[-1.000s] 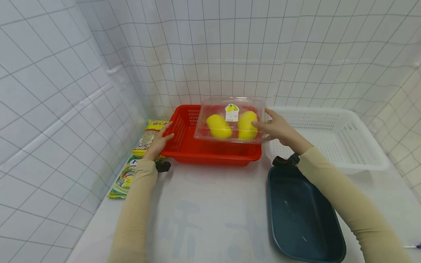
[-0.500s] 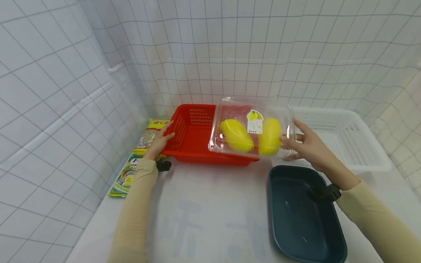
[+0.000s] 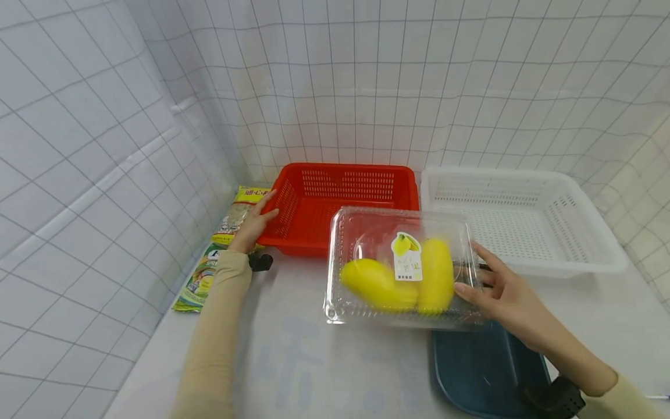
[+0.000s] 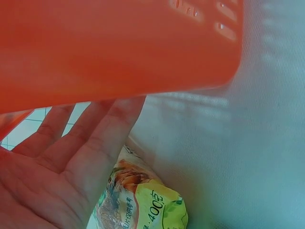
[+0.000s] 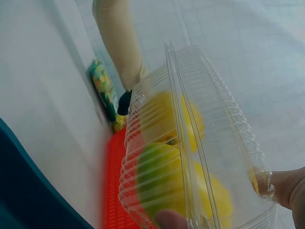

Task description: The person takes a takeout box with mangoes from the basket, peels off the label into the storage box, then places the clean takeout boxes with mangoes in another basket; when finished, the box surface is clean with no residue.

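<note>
My right hand (image 3: 505, 297) grips the right end of a clear plastic clamshell box (image 3: 361, 238), thumb at the front corner. Inside lie two yellow mangoes (image 3: 437, 276), and a label (image 3: 407, 256) with a fruit picture is stuck on the lid. The box is held up in front of the red basket (image 3: 335, 203), overlapping its front right part. In the right wrist view one mango (image 5: 162, 179) has a green patch. My left hand (image 3: 253, 224) holds the red basket's left rim, thumb over it; in the left wrist view its fingers (image 4: 102, 131) reach up to the outer wall.
A white basket (image 3: 581, 233) stands to the right of the red one. In front of it sits a dark blue tray (image 3: 471, 372), partly beneath the box and right arm. Two food packets (image 3: 204, 276) lie at the left by the wall. White gridded sheeting (image 3: 366, 87) rises behind.
My right hand has drawn the mango box from over the red basket toward me and to the right. My left hand has stayed on the basket's rim.
</note>
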